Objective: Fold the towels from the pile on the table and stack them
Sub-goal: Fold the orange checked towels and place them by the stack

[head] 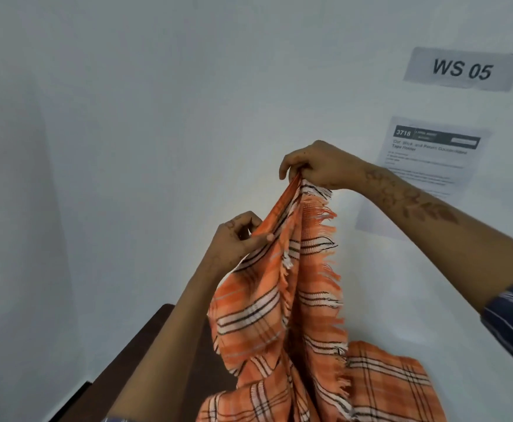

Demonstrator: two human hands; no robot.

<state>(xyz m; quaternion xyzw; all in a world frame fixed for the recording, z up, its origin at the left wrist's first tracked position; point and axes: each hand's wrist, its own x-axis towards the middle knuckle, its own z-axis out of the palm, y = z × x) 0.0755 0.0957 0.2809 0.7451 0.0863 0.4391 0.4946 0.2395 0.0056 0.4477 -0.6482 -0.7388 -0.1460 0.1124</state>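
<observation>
orange towel [279,315] hanging lengthwise, both hands pinching

A pale wall [157,102] fills the background. A label [464,70] reading "WS 05" is fixed to it at upper right. A printed sheet [429,166], numbered 3718, hangs directly below the label.

Up on the wall you can read "WS 05" in bold black letters on a small paper sign [464,70]. Below it, a printed sheet [429,166] shows "3718" in white on a dark header bar. Its heading under the bar and the smaller lines are too blurred to read with certainty.
</observation>
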